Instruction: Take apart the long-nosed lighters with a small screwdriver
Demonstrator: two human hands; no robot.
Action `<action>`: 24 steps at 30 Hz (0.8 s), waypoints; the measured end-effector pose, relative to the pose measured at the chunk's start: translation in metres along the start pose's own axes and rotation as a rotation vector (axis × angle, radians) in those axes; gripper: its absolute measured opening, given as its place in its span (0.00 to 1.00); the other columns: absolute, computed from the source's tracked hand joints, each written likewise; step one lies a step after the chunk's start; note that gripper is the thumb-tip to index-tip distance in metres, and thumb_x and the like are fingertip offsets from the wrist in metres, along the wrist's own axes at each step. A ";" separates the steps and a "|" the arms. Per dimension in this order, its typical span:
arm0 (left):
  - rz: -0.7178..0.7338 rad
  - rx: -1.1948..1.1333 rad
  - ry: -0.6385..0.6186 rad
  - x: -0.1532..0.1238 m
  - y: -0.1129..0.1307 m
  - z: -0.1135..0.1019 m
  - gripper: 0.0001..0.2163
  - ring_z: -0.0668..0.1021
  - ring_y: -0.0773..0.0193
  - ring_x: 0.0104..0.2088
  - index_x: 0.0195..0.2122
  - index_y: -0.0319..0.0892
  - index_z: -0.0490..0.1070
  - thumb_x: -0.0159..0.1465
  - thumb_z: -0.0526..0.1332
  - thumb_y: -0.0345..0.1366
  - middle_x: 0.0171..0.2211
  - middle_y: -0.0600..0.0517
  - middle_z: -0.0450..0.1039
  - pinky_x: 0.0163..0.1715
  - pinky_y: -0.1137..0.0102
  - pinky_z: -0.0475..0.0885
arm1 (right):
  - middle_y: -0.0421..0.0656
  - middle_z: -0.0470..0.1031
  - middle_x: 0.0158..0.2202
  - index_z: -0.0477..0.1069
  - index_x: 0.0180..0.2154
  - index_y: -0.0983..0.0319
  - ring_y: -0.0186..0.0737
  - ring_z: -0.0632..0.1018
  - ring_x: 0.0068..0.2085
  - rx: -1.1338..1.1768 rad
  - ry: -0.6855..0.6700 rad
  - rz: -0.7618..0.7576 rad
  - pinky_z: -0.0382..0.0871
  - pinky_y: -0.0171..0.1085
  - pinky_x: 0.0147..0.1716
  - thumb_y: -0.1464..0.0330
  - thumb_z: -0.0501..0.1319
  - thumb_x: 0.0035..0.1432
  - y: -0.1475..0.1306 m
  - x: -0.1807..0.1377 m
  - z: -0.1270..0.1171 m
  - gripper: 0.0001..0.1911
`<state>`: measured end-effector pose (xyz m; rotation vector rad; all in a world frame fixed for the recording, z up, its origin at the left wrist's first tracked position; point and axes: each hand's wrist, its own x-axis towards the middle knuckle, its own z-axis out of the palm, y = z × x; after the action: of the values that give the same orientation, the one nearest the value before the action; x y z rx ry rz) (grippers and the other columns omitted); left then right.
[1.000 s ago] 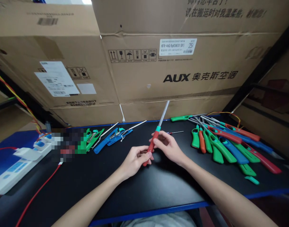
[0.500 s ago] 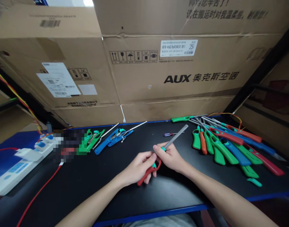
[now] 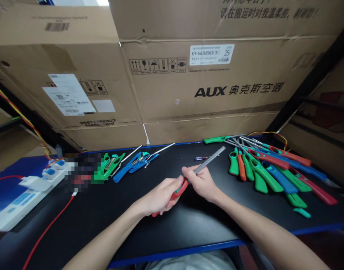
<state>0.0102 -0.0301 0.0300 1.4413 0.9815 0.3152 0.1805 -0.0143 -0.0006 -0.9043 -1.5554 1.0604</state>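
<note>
A long-nosed lighter with a red handle (image 3: 179, 190) and a grey metal tube (image 3: 210, 159) is held over the black table (image 3: 104, 217), tube pointing up and to the right. My left hand (image 3: 160, 197) is closed round the red handle. My right hand (image 3: 201, 182) pinches the lighter where the tube meets the handle. A pile of finished lighters (image 3: 269, 170) in green, blue, red and orange lies to the right. To the left lie several opened blue and green lighter parts (image 3: 126, 163).
Large cardboard boxes (image 3: 188, 75) stand along the table's back edge. A white power strip (image 3: 22, 193) with a red cable (image 3: 48, 225) lies at the left. A small screwdriver (image 3: 201, 158) rests behind my hands. A loose teal piece (image 3: 301, 212) lies at the right.
The lighter has swung from upright to a low tilt toward the right. My left hand has slid down and closed round the red handle; both hands sit slightly lower than before.
</note>
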 end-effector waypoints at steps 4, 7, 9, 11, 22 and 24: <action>0.226 0.423 0.401 0.002 -0.003 0.007 0.22 0.61 0.68 0.21 0.27 0.44 0.58 0.72 0.43 0.53 0.20 0.57 0.59 0.26 0.71 0.55 | 0.35 0.49 0.17 0.49 0.18 0.60 0.27 0.53 0.21 -0.029 0.116 0.022 0.47 0.32 0.20 0.51 0.58 0.64 -0.001 0.005 -0.002 0.32; 0.181 0.503 0.455 0.002 -0.007 0.006 0.22 0.59 0.68 0.20 0.26 0.45 0.57 0.72 0.42 0.52 0.18 0.58 0.55 0.27 0.69 0.52 | 0.34 0.47 0.17 0.48 0.18 0.59 0.27 0.51 0.21 0.015 0.391 0.050 0.45 0.32 0.19 0.50 0.64 0.58 -0.001 0.016 -0.022 0.32; 0.179 0.418 0.400 0.003 -0.008 0.004 0.25 0.59 0.68 0.21 0.24 0.44 0.54 0.72 0.41 0.55 0.17 0.58 0.53 0.26 0.69 0.52 | 0.33 0.44 0.17 0.45 0.19 0.57 0.27 0.48 0.20 0.046 0.456 0.061 0.43 0.33 0.18 0.49 0.62 0.60 0.000 0.024 -0.041 0.32; 0.204 0.334 0.334 0.005 -0.008 0.002 0.27 0.59 0.69 0.22 0.23 0.44 0.53 0.71 0.40 0.58 0.18 0.58 0.54 0.26 0.70 0.54 | 0.33 0.44 0.17 0.46 0.19 0.57 0.27 0.48 0.19 0.098 0.453 0.058 0.44 0.33 0.18 0.50 0.61 0.60 0.000 0.029 -0.058 0.31; 0.107 0.459 0.286 0.005 -0.007 -0.016 0.25 0.59 0.67 0.21 0.25 0.44 0.57 0.71 0.41 0.56 0.19 0.57 0.56 0.26 0.71 0.52 | 0.35 0.46 0.16 0.47 0.18 0.59 0.27 0.50 0.19 -0.263 0.234 0.155 0.42 0.33 0.19 0.43 0.57 0.61 0.003 0.031 -0.087 0.34; 0.116 0.635 0.417 0.004 -0.005 -0.016 0.21 0.59 0.66 0.23 0.27 0.44 0.59 0.72 0.43 0.51 0.21 0.56 0.57 0.28 0.69 0.50 | 0.34 0.45 0.15 0.46 0.18 0.58 0.26 0.49 0.19 -0.266 0.286 0.221 0.40 0.33 0.19 0.44 0.59 0.60 0.006 0.033 -0.086 0.34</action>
<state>-0.0001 -0.0173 0.0266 2.0643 1.4178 0.4224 0.2581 0.0344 0.0136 -1.3737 -1.3960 0.8405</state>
